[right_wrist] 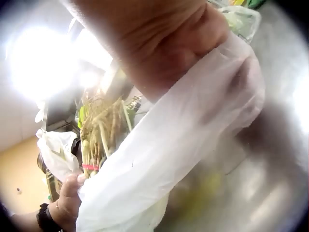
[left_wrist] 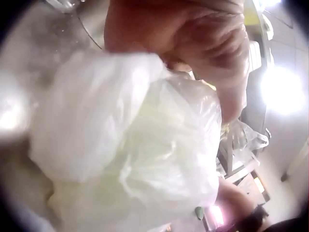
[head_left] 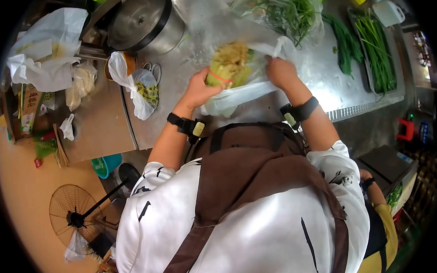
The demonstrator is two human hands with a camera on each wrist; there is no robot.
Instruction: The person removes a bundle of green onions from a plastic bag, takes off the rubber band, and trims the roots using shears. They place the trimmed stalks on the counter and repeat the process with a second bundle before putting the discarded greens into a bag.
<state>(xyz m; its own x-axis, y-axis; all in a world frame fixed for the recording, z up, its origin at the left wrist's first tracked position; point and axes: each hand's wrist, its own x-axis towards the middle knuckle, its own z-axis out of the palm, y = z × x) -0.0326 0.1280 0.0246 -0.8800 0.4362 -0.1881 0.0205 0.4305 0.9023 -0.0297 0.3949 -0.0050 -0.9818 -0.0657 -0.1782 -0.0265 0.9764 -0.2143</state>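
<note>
A bundle of greens [head_left: 229, 64] with pale brown roots, bound by a red band, lies partly inside a white plastic bag [head_left: 246, 94] over the steel counter. The left hand [head_left: 203, 86] grips the bundle and the bag's edge on the left side. On the right side, the right hand [head_left: 282, 72] pinches the bag's rim and holds it out. In the right wrist view the bag [right_wrist: 154, 150] stretches from the right hand [right_wrist: 193, 43] toward the left hand [right_wrist: 69, 200], beside the roots [right_wrist: 104, 130]. The bag [left_wrist: 145, 145] fills much of the left wrist view, below the left hand [left_wrist: 178, 34].
A lidded steel pot [head_left: 142, 23] and a tied bag of greens [head_left: 145, 93] are at the left. Bagged greens [head_left: 298, 13] lie at the back, and a tray of long green stalks [head_left: 375, 49] is at the right. Another person [head_left: 380, 217] is at lower right.
</note>
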